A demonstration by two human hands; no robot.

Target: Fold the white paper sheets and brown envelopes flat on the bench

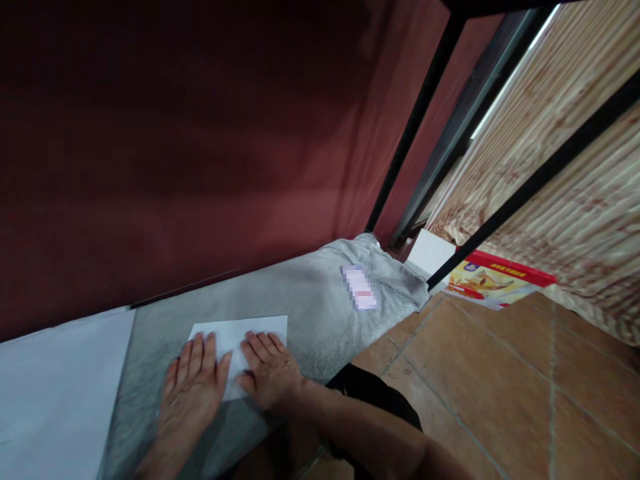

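White sheet (55,387) at far left on grey cloth (240,293); rightward, left hand (193,383) then right hand (270,370) lie flat, fingers extended, gripping nothing, on small white paper (237,327); pixelated phone-like item (360,288) farther right.

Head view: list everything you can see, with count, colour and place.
small sheet: one, white, under both hands
large sheet: at least one, white, far left
cover: one, grey, beneath the small sheet
flat item: one, pinkish-white, pixelated, on the cover's right part
panel: one, dark red, behind
slanting bars: two, black, right
curtain: patterned cream and brown, upper right
printed box: one, red and yellow, below the curtain
boxlike piece: one, white, beside it
floor tiles: several, brown, lower right
left hand, right hand: bare, palms down
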